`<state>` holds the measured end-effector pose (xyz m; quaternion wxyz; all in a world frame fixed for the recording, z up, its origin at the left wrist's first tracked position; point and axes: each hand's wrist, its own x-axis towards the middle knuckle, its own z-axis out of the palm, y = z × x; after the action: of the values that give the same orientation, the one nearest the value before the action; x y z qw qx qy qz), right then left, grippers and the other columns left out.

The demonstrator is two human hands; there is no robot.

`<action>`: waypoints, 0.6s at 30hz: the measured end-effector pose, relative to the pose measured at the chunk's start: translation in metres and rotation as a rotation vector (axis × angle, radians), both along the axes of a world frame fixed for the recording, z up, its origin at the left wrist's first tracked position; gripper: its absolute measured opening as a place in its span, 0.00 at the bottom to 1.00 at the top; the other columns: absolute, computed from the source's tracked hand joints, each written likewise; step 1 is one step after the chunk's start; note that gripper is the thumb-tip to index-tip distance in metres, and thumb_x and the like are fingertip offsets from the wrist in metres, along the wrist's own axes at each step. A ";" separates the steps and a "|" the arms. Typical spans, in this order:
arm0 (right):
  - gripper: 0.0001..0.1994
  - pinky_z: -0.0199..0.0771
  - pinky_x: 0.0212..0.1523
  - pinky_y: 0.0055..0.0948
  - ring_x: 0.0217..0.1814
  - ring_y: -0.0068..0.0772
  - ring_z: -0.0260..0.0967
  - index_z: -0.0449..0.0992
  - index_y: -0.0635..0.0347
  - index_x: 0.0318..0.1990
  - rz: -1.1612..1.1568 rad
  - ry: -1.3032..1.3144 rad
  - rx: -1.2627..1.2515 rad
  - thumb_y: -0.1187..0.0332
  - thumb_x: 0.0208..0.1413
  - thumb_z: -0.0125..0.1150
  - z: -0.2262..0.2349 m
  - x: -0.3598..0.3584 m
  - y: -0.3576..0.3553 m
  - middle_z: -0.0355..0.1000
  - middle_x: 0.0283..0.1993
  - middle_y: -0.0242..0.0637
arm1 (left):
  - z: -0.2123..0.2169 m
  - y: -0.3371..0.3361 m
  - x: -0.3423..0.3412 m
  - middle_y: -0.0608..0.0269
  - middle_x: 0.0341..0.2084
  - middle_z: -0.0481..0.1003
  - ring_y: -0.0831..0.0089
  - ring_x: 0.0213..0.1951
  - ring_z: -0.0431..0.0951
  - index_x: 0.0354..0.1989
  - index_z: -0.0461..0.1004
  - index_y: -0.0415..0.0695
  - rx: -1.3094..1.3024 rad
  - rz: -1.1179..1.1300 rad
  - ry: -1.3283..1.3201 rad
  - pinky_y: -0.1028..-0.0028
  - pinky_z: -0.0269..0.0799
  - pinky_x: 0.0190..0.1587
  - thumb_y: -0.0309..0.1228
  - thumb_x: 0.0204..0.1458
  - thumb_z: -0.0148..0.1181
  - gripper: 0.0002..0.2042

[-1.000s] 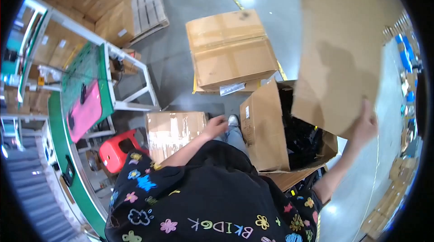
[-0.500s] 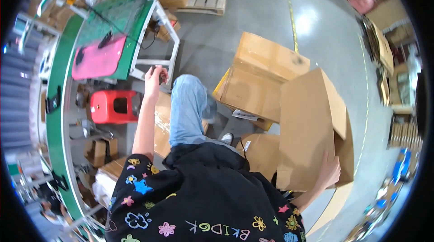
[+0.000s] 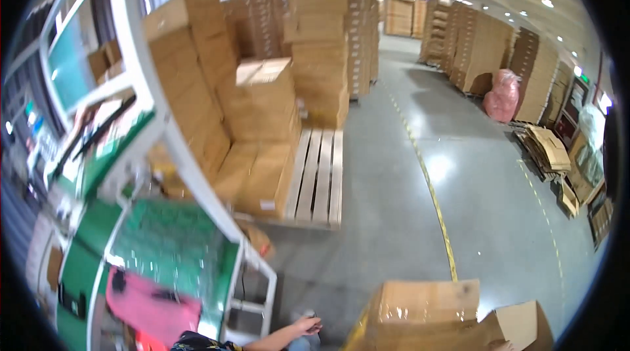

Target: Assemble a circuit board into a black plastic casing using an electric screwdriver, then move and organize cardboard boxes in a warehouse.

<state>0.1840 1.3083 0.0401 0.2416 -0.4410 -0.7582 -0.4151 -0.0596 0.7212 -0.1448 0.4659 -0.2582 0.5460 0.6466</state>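
Observation:
My left hand (image 3: 307, 325) is low in the view, above the floor beside the white-framed workbench. Its fingers are curled round something small and dark that I cannot make out. At the bottom edge, a sliver of my right hand (image 3: 503, 346) shows against an open cardboard box (image 3: 522, 325), gripping its side; most of that hand is cut off. Left of it stands another opened brown carton (image 3: 428, 302) with a raised flap and shiny tape.
The green workbench (image 3: 170, 226) with a pink mat (image 3: 151, 305) stands at the left. Stacked cartons (image 3: 262, 105) rest on a wooden pallet (image 3: 318, 177) ahead. A yellow floor line (image 3: 430, 187) runs along the aisle. At the right are a pink bag (image 3: 503, 96) and flattened cardboard (image 3: 548, 149).
My view has swung up from the floor to the aisle ahead. Both hands and the cartons now sit at the bottom edge, and the red stool is almost out of view.

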 end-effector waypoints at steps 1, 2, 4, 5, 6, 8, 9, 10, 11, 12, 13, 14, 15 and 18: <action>0.37 0.53 0.18 0.37 0.19 0.38 0.60 0.68 0.48 0.22 0.022 -0.066 0.286 0.25 0.13 0.63 -0.021 0.008 0.007 0.61 0.18 0.31 | 0.022 0.012 -0.058 0.65 0.19 0.73 0.76 0.22 0.73 0.26 0.72 0.46 -0.033 -0.040 0.298 0.78 0.66 0.24 0.42 0.54 0.52 0.13; 0.29 0.62 0.26 0.38 0.28 0.39 0.65 0.71 0.51 0.27 -0.169 0.017 -0.062 0.36 0.25 0.64 -0.054 0.014 0.030 0.66 0.26 0.34 | 0.051 0.018 -0.112 0.66 0.18 0.71 0.76 0.21 0.71 0.24 0.70 0.47 0.080 0.036 0.342 0.77 0.65 0.23 0.41 0.55 0.50 0.13; 0.18 0.71 0.35 0.38 0.37 0.38 0.70 0.72 0.53 0.32 -0.394 0.044 -0.484 0.49 0.41 0.62 -0.096 0.025 0.038 0.70 0.34 0.35 | 0.128 0.016 -0.198 0.65 0.17 0.70 0.75 0.21 0.71 0.22 0.70 0.45 -0.059 -0.139 1.179 0.75 0.65 0.24 0.39 0.56 0.48 0.15; 0.15 0.70 0.36 0.37 0.38 0.37 0.68 0.72 0.51 0.31 -0.408 0.005 -0.554 0.51 0.44 0.59 -0.100 0.016 0.028 0.69 0.35 0.33 | 0.150 0.001 -0.239 0.64 0.18 0.70 0.74 0.22 0.70 0.23 0.70 0.45 0.201 0.107 0.802 0.75 0.65 0.26 0.36 0.55 0.49 0.12; 0.13 0.69 0.38 0.37 0.39 0.37 0.68 0.72 0.51 0.32 -0.395 -0.112 -0.619 0.53 0.46 0.56 -0.103 0.004 -0.005 0.69 0.35 0.32 | 0.186 -0.005 -0.273 0.65 0.18 0.69 0.74 0.22 0.70 0.23 0.69 0.45 0.254 0.271 0.708 0.75 0.65 0.26 0.35 0.54 0.49 0.11; 0.11 0.67 0.42 0.38 0.41 0.36 0.68 0.73 0.51 0.32 -0.407 -0.193 -0.566 0.55 0.47 0.55 -0.112 -0.023 -0.053 0.69 0.35 0.31 | 0.225 -0.015 -0.320 0.66 0.18 0.68 0.74 0.22 0.68 0.23 0.67 0.46 0.395 0.514 0.557 0.74 0.64 0.26 0.33 0.52 0.50 0.08; 0.11 0.65 0.44 0.38 0.43 0.37 0.67 0.74 0.51 0.32 -0.438 -0.171 -0.460 0.56 0.45 0.57 -0.142 -0.026 -0.063 0.69 0.36 0.31 | 0.226 -0.019 -0.343 0.67 0.18 0.67 0.74 0.22 0.67 0.23 0.66 0.46 0.471 0.587 0.497 0.73 0.63 0.25 0.32 0.52 0.51 0.07; 0.11 0.64 0.46 0.38 0.45 0.37 0.66 0.75 0.51 0.32 -0.397 -0.144 -0.520 0.56 0.44 0.58 -0.150 -0.035 -0.090 0.68 0.37 0.31 | 0.230 -0.016 -0.357 0.67 0.18 0.66 0.74 0.22 0.66 0.23 0.65 0.47 0.461 0.631 0.502 0.73 0.62 0.25 0.33 0.51 0.51 0.07; 0.12 0.62 0.48 0.38 0.47 0.37 0.65 0.76 0.52 0.32 -0.347 -0.124 -0.586 0.57 0.42 0.60 -0.139 -0.057 -0.144 0.68 0.38 0.32 | 0.228 -0.016 -0.364 0.68 0.19 0.66 0.74 0.23 0.66 0.23 0.64 0.48 0.438 0.682 0.506 0.73 0.62 0.25 0.33 0.51 0.51 0.07; 0.13 0.61 0.49 0.37 0.48 0.37 0.64 0.76 0.52 0.32 -0.333 -0.070 -0.657 0.56 0.41 0.61 -0.116 -0.083 -0.187 0.68 0.39 0.33 | 0.219 -0.004 -0.368 0.68 0.19 0.66 0.74 0.23 0.66 0.23 0.64 0.48 0.444 0.636 0.494 0.73 0.62 0.25 0.33 0.51 0.51 0.07; 0.14 0.59 0.51 0.36 0.50 0.37 0.63 0.76 0.53 0.32 -0.286 -0.035 -0.732 0.55 0.40 0.62 -0.089 -0.111 -0.215 0.68 0.39 0.34 | 0.207 -0.007 -0.366 0.67 0.19 0.66 0.74 0.23 0.66 0.24 0.64 0.48 0.444 0.623 0.471 0.73 0.61 0.25 0.33 0.51 0.52 0.07; 0.20 0.61 0.51 0.39 0.47 0.39 0.66 0.76 0.54 0.33 -0.255 0.000 -0.665 0.50 0.36 0.64 -0.090 -0.115 -0.231 0.70 0.38 0.36 | 0.193 0.000 -0.367 0.67 0.19 0.65 0.74 0.23 0.66 0.25 0.64 0.49 0.455 0.573 0.436 0.73 0.61 0.25 0.33 0.51 0.52 0.07; 0.26 0.62 0.52 0.41 0.45 0.41 0.68 0.76 0.56 0.34 -0.233 0.036 -0.596 0.44 0.32 0.67 -0.098 -0.121 -0.245 0.73 0.36 0.39 | 0.167 0.013 -0.370 0.67 0.20 0.67 0.72 0.24 0.67 0.27 0.65 0.48 0.533 0.450 0.289 0.73 0.63 0.25 0.33 0.51 0.53 0.06; 0.25 0.51 0.58 0.39 0.50 0.39 0.64 0.76 0.56 0.34 -0.270 0.108 -0.939 0.45 0.36 0.65 -0.069 -0.167 -0.268 0.72 0.39 0.40 | 0.172 0.064 -0.363 0.66 0.22 0.69 0.71 0.25 0.70 0.28 0.66 0.47 0.366 0.054 0.079 0.72 0.65 0.26 0.33 0.52 0.53 0.06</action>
<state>0.0171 1.0405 -0.0284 -0.0004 -0.6175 -0.7859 -0.0329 -0.4227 0.7852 0.0269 0.4656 -0.1579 0.4301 0.7572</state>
